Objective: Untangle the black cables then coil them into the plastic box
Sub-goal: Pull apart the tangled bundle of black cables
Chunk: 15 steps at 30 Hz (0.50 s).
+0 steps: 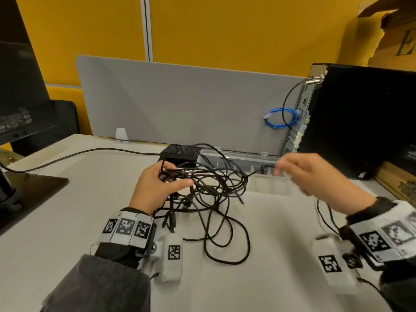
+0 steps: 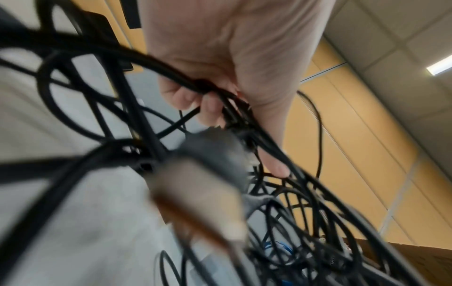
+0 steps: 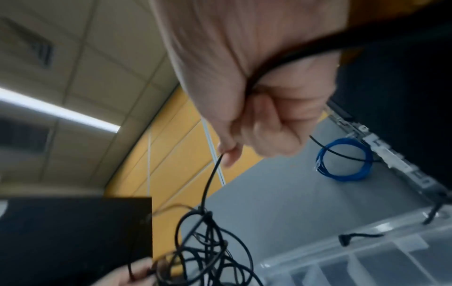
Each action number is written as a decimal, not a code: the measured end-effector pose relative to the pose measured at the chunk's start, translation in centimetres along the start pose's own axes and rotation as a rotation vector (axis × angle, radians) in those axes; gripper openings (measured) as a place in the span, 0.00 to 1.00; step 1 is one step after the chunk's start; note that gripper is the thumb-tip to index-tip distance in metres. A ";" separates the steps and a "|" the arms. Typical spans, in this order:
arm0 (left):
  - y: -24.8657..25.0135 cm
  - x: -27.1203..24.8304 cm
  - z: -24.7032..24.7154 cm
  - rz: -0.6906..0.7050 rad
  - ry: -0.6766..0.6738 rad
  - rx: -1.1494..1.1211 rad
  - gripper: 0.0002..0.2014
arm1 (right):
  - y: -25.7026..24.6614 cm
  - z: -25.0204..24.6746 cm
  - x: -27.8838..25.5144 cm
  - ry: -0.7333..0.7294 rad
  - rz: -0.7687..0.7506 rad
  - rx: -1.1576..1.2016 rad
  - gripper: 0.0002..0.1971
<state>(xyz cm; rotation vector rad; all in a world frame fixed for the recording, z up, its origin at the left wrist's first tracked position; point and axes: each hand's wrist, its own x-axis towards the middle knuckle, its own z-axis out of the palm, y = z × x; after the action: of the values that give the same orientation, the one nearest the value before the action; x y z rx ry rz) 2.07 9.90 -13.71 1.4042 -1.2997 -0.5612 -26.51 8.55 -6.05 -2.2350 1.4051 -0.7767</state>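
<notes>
A tangle of thin black cables [image 1: 213, 188] hangs between my hands above the pale desk, its loose loops trailing down onto the desk [image 1: 227, 244]. My left hand [image 1: 157, 185] grips a bunch of strands [image 2: 227, 108], fingers curled round them. My right hand [image 1: 299, 170] pinches one strand [image 3: 210, 180] and holds it out to the right, taut from the knot [image 3: 205, 214]. The clear plastic box [image 1: 243, 162] with dividers [image 3: 367, 259] lies behind the tangle, its lid up. A connector [image 2: 203, 185] dangles blurred close to the left wrist camera.
A black keyboard [image 1: 182, 152] lies left of the box. A black computer tower [image 1: 360, 118] stands at the right with a coiled blue cable [image 1: 281, 118] behind it. A monitor and its base [image 1: 33, 188] occupy the left. A grey partition [image 1: 180, 102] backs the desk.
</notes>
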 end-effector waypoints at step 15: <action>0.1 0.0 -0.3 -0.061 0.107 -0.171 0.19 | 3.4 -1.4 0.3 0.199 0.092 -0.323 0.18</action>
<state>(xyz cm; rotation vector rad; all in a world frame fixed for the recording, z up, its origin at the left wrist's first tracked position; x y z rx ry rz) 2.28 10.06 -13.57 1.3177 -1.1010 -0.6150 -29.70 6.74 -6.88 -2.3581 1.8282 -0.8082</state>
